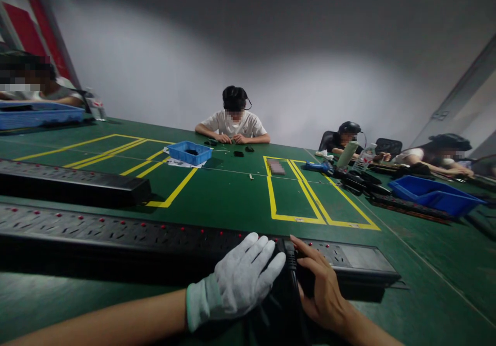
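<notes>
A long black power strip (176, 240) with a row of sockets and red dots lies across the table in front of me. My left hand (244, 276), in a pale glove with a green cuff, rests on the strip with its fingers stretched out, their tips beside a black plug (290, 255). From the plug, a dark cable runs down toward me. Bare, my right hand (323, 286) curls round the plug's right side, index finger at its top and thumb lower down by the cable. Dark material below my hands is hard to make out.
A second power strip (73, 181) lies farther left. Yellow tape outlines mark the green table (228, 201). A small blue bin (189, 153) and a larger blue tray (434, 193) stand beyond. A co-worker (234, 121) sits opposite; other people sit at both sides.
</notes>
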